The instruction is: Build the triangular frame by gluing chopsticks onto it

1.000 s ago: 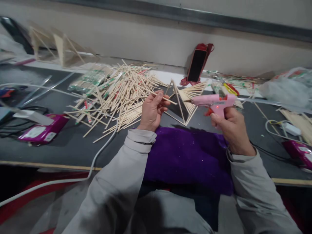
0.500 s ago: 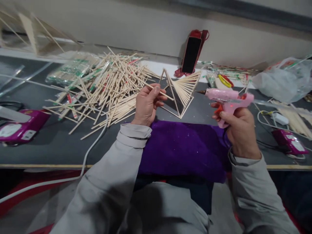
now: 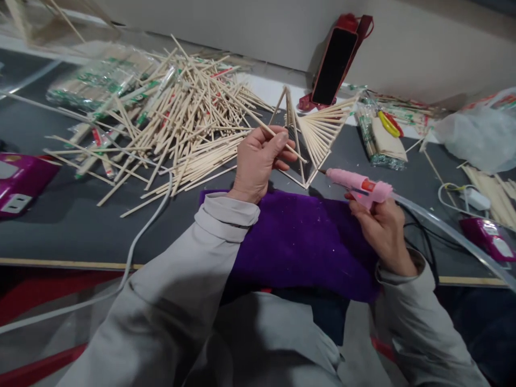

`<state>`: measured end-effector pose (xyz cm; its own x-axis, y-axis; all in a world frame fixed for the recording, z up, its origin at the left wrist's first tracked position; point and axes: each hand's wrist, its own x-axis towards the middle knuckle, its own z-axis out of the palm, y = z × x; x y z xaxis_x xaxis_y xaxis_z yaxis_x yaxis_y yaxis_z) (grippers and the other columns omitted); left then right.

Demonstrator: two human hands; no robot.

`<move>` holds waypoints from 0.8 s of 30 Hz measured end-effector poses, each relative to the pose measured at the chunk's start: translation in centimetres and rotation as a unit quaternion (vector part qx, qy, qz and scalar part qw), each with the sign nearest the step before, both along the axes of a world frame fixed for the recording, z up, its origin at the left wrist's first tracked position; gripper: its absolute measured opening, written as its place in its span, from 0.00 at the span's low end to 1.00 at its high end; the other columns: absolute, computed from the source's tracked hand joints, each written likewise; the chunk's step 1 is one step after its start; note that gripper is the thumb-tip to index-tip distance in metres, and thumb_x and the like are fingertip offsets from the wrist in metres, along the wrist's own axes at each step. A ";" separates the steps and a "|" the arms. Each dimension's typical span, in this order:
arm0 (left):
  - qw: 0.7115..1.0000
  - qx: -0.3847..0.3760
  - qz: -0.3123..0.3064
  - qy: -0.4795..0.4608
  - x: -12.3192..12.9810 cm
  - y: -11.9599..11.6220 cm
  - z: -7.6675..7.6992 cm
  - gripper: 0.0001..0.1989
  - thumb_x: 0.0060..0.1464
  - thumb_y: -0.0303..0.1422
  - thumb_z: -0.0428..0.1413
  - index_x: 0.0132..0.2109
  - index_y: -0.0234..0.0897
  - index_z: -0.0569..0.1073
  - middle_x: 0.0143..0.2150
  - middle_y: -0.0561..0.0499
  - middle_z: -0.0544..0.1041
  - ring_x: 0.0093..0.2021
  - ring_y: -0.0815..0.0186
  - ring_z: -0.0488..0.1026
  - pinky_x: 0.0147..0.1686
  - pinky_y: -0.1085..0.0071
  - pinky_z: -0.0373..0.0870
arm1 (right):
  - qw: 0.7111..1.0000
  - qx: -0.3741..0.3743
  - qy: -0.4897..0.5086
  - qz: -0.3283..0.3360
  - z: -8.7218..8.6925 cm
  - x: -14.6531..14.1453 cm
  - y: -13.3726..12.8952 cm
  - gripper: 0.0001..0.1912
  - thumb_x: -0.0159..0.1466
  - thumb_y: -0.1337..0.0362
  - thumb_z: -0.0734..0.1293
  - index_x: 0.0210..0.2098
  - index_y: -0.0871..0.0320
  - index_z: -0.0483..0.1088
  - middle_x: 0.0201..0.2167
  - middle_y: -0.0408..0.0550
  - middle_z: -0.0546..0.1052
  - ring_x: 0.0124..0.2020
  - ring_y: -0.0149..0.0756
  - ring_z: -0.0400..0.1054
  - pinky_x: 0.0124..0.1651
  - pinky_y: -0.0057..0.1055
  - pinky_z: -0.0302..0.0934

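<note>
Pinched between the thumb and fingers of my left hand (image 3: 264, 158) is a thin wooden chopstick (image 3: 297, 154), slanting down to the right. Just behind it stands an open frame (image 3: 322, 137) built of chopsticks, with a fan of sticks on its right side; my fingers hide part of it. My right hand (image 3: 381, 226) is wrapped round a pink hot glue gun (image 3: 357, 184), whose dark nozzle points left toward the base of the frame, a small gap away. A clear glue stick (image 3: 451, 228) trails from its back. A purple cloth (image 3: 306, 244) lies below both hands.
A loose heap of chopsticks (image 3: 201, 102) spreads left, beside wrapped packs (image 3: 100, 78). A phone (image 3: 335, 64) leans on a red stand behind the frame. Yellow and red-handled cutters (image 3: 389, 123), a plastic bag (image 3: 479, 134) and a magenta power socket (image 3: 487, 236) are on the right.
The glue gun has come lower and turned, its nozzle now nearer the frame's base. My left hand still holds the chopstick, slightly further right in view. The whole view has shifted.
</note>
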<state>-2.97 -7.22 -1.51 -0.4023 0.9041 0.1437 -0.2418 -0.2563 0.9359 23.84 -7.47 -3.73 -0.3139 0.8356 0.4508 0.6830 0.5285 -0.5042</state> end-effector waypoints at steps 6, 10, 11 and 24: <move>1.000 -0.010 -0.008 0.010 0.1 -0.1 0.1 0.08 0.59 0.34 0.58 0.43 0.36 0.71 0.34 0.52 0.79 0.27 0.74 0.78 0.19 0.83 0.69 | 0.999 0.024 -0.040 -0.017 -0.5 0.0 0.4 0.15 0.63 0.54 0.66 0.39 0.59 0.78 0.35 0.54 0.80 0.34 0.44 0.74 0.37 0.38 0.66; 1.000 -0.017 -0.006 -0.015 0.2 -0.3 0.4 0.09 0.57 0.35 0.60 0.42 0.36 0.73 0.32 0.52 0.78 0.27 0.72 0.78 0.19 0.81 0.69 | 0.999 -0.008 -0.039 -0.029 -0.4 -0.2 0.4 0.14 0.63 0.54 0.67 0.40 0.57 0.77 0.36 0.54 0.79 0.36 0.46 0.74 0.40 0.41 0.67; 0.999 -0.019 -0.004 -0.025 0.3 -0.3 0.4 0.09 0.57 0.34 0.61 0.42 0.36 0.73 0.32 0.52 0.78 0.26 0.71 0.78 0.19 0.81 0.69 | 0.999 -0.011 -0.030 -0.019 -0.3 -0.4 0.4 0.14 0.63 0.55 0.67 0.41 0.57 0.76 0.38 0.55 0.79 0.38 0.47 0.74 0.42 0.42 0.67; 0.999 -0.021 -0.007 -0.037 0.2 -0.3 0.5 0.08 0.56 0.35 0.62 0.41 0.38 0.73 0.30 0.54 0.78 0.27 0.72 0.77 0.19 0.81 0.68 | 1.000 -0.014 -0.009 0.015 0.2 -0.9 0.4 0.12 0.63 0.58 0.67 0.44 0.54 0.74 0.40 0.53 0.78 0.46 0.49 0.73 0.48 0.42 0.68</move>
